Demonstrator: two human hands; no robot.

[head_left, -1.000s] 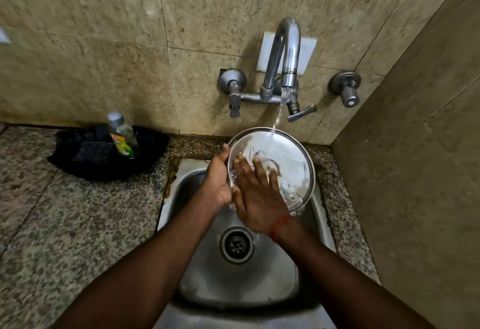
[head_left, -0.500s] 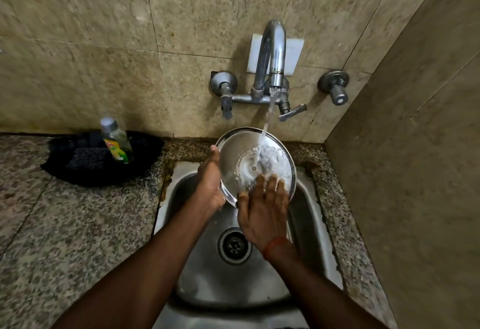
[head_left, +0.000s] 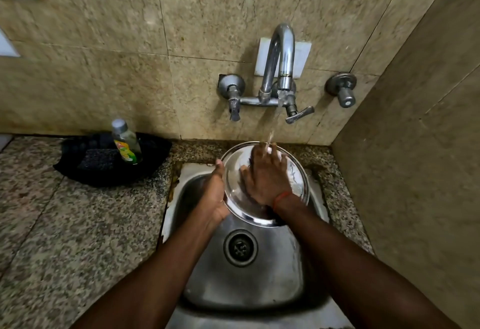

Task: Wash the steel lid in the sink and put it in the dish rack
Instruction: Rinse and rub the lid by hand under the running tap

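Observation:
The round steel lid point(head_left: 235, 193) is held tilted over the back of the steel sink point(head_left: 249, 282), under water running from the tap point(head_left: 281, 66). My left hand point(head_left: 214, 193) grips the lid's left rim. My right hand point(head_left: 267, 175) lies flat on the lid's face with fingers spread, fingertips up in the water stream. A red thread circles my right wrist. No dish rack is in view.
A black tray point(head_left: 109, 162) on the granite counter point(head_left: 65, 225) left of the sink holds a dish-soap bottle point(head_left: 126, 141) and a dark scrubber. Tiled walls close in behind and at the right. The sink drain point(head_left: 240, 247) lies below the lid.
My right hand has slid up the lid's face from its lower edge to the top, into the stream. The lid stays under the tap in my left hand.

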